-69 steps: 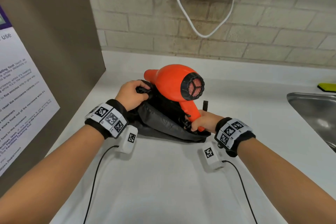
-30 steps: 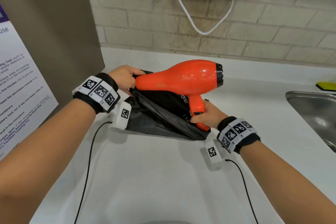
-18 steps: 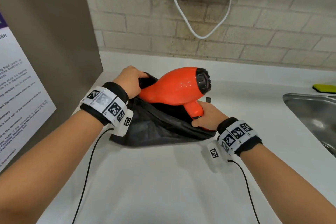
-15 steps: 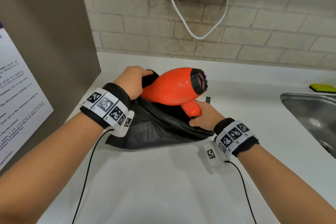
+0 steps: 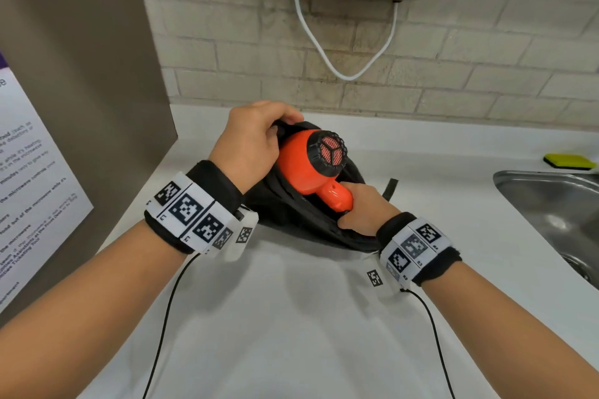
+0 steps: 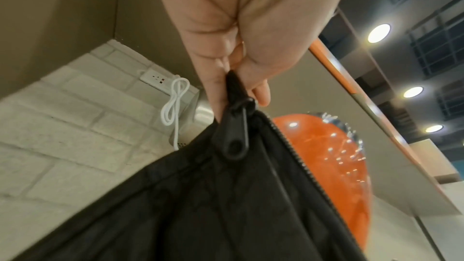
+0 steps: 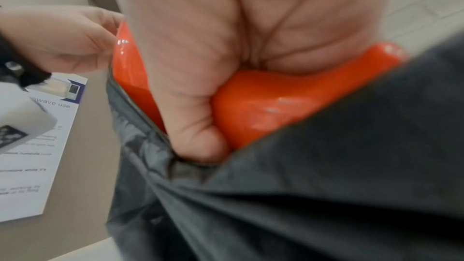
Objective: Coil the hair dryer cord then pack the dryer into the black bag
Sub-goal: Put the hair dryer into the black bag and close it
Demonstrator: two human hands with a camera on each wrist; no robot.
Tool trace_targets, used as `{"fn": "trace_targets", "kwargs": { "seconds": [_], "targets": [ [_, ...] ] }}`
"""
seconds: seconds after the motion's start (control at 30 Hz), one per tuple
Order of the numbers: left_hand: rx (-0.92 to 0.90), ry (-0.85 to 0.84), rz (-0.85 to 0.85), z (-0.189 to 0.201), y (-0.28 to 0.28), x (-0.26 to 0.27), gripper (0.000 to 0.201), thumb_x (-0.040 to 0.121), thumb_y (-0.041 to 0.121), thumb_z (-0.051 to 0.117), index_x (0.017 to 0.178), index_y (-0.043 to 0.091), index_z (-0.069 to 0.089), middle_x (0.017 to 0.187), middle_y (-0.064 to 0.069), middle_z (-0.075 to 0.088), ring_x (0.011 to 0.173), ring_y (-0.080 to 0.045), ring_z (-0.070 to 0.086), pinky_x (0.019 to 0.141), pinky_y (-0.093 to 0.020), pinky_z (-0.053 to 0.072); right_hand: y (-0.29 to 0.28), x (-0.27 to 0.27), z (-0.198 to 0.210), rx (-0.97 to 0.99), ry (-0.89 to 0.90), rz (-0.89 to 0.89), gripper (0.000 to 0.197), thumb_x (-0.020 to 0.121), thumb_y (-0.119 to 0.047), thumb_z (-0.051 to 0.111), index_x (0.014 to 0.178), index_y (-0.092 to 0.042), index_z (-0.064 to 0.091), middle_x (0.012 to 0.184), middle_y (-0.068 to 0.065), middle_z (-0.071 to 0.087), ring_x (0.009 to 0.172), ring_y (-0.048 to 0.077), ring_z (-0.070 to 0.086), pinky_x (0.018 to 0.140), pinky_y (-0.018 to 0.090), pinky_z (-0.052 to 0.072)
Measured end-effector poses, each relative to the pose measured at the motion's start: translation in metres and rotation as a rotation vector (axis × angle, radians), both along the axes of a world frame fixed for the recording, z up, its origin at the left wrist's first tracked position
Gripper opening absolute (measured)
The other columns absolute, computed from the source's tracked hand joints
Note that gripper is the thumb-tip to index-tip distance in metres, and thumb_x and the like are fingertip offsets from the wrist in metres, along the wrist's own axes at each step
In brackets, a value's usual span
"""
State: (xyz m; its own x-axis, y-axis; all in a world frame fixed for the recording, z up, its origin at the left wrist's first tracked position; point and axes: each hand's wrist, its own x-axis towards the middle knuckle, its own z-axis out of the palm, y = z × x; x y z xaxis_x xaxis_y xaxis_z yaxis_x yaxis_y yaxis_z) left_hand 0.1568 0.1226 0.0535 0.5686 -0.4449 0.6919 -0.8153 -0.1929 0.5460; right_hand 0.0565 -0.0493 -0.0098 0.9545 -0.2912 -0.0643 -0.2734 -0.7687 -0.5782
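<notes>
The right hand [image 5: 363, 209] is wrapped around the smooth, glossy orange handle of the dryer [image 5: 306, 168], fingers curled under it at the bag's opening. The dryer's rounded plastic body sits partly inside the bag [image 5: 311, 223], its back end up, showing a black ribbed ring and a three-spoked grille over red mesh. At 10 o'clock from the dryer, the left hand [image 5: 251, 142] pinches the bag's top edge beside the zip pull [image 6: 234, 132], a black oval tab with a hole; fine zip teeth run down the open edge next to the orange shell. The bag is thin, crinkled black fabric lying on the smooth white desk [image 5: 291, 317], with dark cord loops just visible inside. At 3 o'clock lies a steel sink [image 5: 551, 201], with a yellow-green sponge [image 5: 570, 161] behind it. At 12 o'clock a white cable [image 5: 324, 52] hangs on the pale brick wall. At 9 o'clock a poster [image 7: 37, 146] reads "…owave use".
</notes>
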Motion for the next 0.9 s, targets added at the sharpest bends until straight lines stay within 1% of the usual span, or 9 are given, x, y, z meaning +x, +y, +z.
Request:
{"fn": "trace_targets", "kwargs": {
  "seconds": [0.07,0.2,0.37,0.47,0.6,0.67,0.73,0.8,0.9],
  "targets": [
    [-0.062,0.016,-0.04,-0.001,-0.002,-0.003,0.033,0.078,-0.009,0.05,0.1,0.011,0.065,0.1,0.006,0.058,0.079,0.005,0.057,0.079,0.002,0.038,-0.001,0.0,0.001,0.017,-0.013,-0.013,0.038,0.069,0.003,0.061,0.104,-0.011,0.058,0.089,0.004,0.058,0.085,0.023,0.055,0.075,0.026,0.04],
    [0.016,0.316,-0.381,-0.01,-0.001,0.004,0.039,0.066,0.027,0.072,0.098,0.031,0.05,0.121,0.001,0.05,0.112,-0.008,0.056,0.099,-0.018,0.042,-0.003,0.001,0.0,0.1,-0.029,0.014,0.036,0.066,0.002,0.064,0.1,-0.01,0.059,0.09,0.008,0.064,0.085,0.026,0.059,0.077,0.03,0.045],
    [0.195,0.093,-0.393,-0.018,0.006,0.019,0.058,0.074,0.039,0.064,0.129,0.029,0.046,0.138,0.024,0.031,0.13,0.011,0.029,0.11,-0.01,0.021,-0.002,0.002,-0.007,0.186,-0.083,0.018,0.035,0.068,0.0,0.066,0.102,-0.011,0.06,0.097,0.013,0.068,0.09,0.027,0.062,0.084,0.036,0.05],
    [0.076,0.191,-0.395,-0.026,0.001,0.016,0.052,0.081,0.021,0.062,0.129,0.023,0.043,0.131,0.016,0.045,0.122,0.018,0.037,0.109,-0.01,0.025,-0.002,0.002,-0.01,0.224,-0.098,0.013,0.031,0.072,-0.003,0.066,0.101,-0.014,0.061,0.098,0.01,0.068,0.091,0.023,0.062,0.08,0.029,0.045],
    [-0.121,0.234,-0.347,-0.021,-0.008,-0.002,0.028,0.081,0.023,0.061,0.109,0.029,0.064,0.104,0.015,0.066,0.103,0.002,0.061,0.097,-0.016,0.042,0.006,0.004,-0.012,0.167,-0.095,0.026,0.013,0.083,-0.009,0.058,0.081,-0.022,0.062,0.082,-0.001,0.064,0.081,0.016,0.057,0.082,0.027,0.042],
    [-0.103,0.198,-0.391,-0.014,-0.012,-0.013,0.023,0.083,0.023,0.058,0.103,0.028,0.066,0.089,0.018,0.07,0.095,-0.005,0.065,0.092,-0.02,0.046,0.007,0.007,-0.016,0.162,-0.064,0.023,0.036,0.089,-0.008,0.048,0.065,-0.034,0.047,0.07,-0.012,0.05,0.068,0.008,0.047,0.076,0.023,0.04],
    [-0.069,0.208,-0.433,-0.01,-0.013,-0.018,0.025,0.082,0.027,0.058,0.105,0.03,0.066,0.091,0.023,0.07,0.099,-0.005,0.063,0.096,-0.025,0.046,0.009,0.008,-0.016,0.118,-0.045,0.038,0.043,0.09,-0.004,0.044,0.066,-0.039,0.04,0.07,-0.016,0.044,0.066,0.004,0.044,0.071,0.02,0.04],
    [0.103,0.141,-0.388,-0.011,-0.011,-0.011,0.046,0.074,0.047,0.058,0.119,0.045,0.051,0.12,0.03,0.058,0.123,-0.006,0.048,0.109,-0.039,0.033,0.008,0.007,-0.013,0.173,-0.087,0.024,0.038,0.089,-0.005,0.047,0.064,-0.034,0.047,0.067,-0.012,0.048,0.067,0.009,0.046,0.075,0.029,0.041],
    [0.517,-0.031,-0.246,-0.013,-0.003,0.001,0.103,0.049,0.066,0.068,0.135,0.056,0.013,0.149,0.011,0.03,0.137,-0.015,0.029,0.112,-0.043,0.022,0.005,0.004,-0.012,0.154,-0.109,0.048,0.016,0.087,-0.008,0.052,0.076,-0.018,0.058,0.073,0.0,0.058,0.073,0.016,0.054,0.079,0.033,0.043]
  ]
}}
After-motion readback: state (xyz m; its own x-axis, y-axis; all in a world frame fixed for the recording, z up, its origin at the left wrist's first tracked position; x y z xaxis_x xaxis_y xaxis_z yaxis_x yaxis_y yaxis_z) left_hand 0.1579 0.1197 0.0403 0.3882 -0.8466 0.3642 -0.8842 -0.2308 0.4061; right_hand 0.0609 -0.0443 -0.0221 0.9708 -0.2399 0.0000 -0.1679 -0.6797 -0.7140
